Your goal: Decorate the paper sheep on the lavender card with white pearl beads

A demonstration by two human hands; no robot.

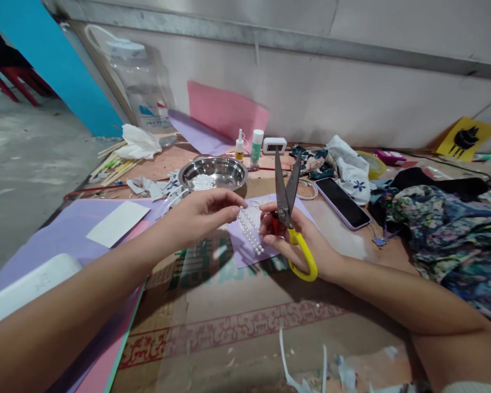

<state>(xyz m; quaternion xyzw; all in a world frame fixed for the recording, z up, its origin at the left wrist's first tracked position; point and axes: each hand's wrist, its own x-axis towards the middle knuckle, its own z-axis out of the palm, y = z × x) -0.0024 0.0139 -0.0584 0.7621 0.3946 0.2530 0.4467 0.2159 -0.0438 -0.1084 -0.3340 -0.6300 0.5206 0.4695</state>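
A strand of white pearl beads [250, 231] hangs in a loop between my two hands, over a small purple sheet of paper [242, 257]. My left hand [196, 215] is closed, with thumb and forefinger pinching the strand's upper end. In my right hand [306, 237] is a pair of scissors [285, 199] with a yellow handle, blades pointing up and slightly apart. The right fingertips are close to the beads; whether they also touch the strand I cannot tell. More small beads [259, 202] lie on the purple paper behind the strand.
Behind my hands stand a metal bowl [233, 173] with white bits, a glue bottle [239, 146] and a glue stick [256, 148]. A phone [343, 203] and floral cloth [445, 234] lie right. Coloured paper sheets [71, 226] cover the left; a water bottle [141, 90] stands behind.
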